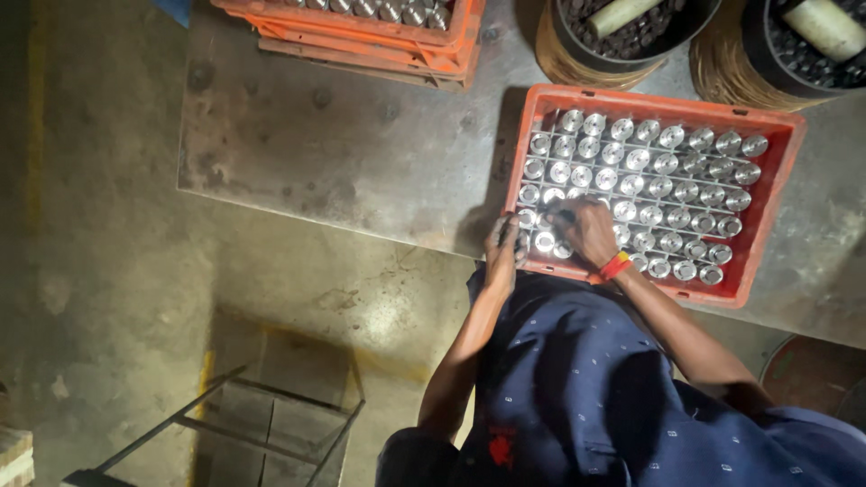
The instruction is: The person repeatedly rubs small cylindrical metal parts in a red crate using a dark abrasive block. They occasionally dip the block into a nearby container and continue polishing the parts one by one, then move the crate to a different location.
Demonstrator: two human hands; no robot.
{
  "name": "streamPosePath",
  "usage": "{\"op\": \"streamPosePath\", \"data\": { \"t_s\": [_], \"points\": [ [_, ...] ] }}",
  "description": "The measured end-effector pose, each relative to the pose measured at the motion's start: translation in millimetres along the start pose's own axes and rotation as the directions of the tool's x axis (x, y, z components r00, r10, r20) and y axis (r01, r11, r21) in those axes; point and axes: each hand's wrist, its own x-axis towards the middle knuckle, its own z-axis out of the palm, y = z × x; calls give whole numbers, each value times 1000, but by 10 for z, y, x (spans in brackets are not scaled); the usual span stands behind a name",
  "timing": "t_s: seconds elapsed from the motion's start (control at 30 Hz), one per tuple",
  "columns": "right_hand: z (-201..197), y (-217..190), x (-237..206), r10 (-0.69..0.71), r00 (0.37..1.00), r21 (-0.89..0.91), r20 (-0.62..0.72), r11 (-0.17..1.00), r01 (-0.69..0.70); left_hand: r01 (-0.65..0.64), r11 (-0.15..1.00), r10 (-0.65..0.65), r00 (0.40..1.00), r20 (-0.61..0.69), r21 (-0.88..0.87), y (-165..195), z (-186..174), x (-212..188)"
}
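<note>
The right hand (586, 230) lay over the near-left corner of the orange crate (785, 194) of shiny metal cylinders (663, 189), fingers curled on a small dark thing — unclear. The left hand (502, 252) gripped the crate's corner rim — fingers closed.

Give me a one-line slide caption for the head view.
Both hands work among shiny metal cylinders in an orange crate on a worn steel table.

Orange crate (769, 216) of silvery metal parts (669, 189); red wristband (615, 265); dotted navy shirt (577, 379).
</note>
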Motion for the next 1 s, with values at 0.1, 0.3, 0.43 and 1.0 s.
{"op": "streamPosePath", "data": {
  "t_s": [0.1, 0.3, 0.43, 1.0],
  "points": [
    [12, 28, -136, 143, 989, 365, 45, 919, -150, -40, 968, 48, 999, -25, 249, -123, 52, 58],
    [61, 66, -370, 183, 982, 476, 39, 861, -179, -571, 329, 624, 729, 282, 752, -352, 189, 194],
    [-96, 122, -431, 355, 934, 659, -49, 714, -237, 147, 985, -136, 984, -118, 91, -249, 137, 169],
    [-178, 153, -408, 171, 972, 598, 161, 766, -234, 20, 905, -105, 979, 176, 425, -358, 263, 137]
  ]
}}
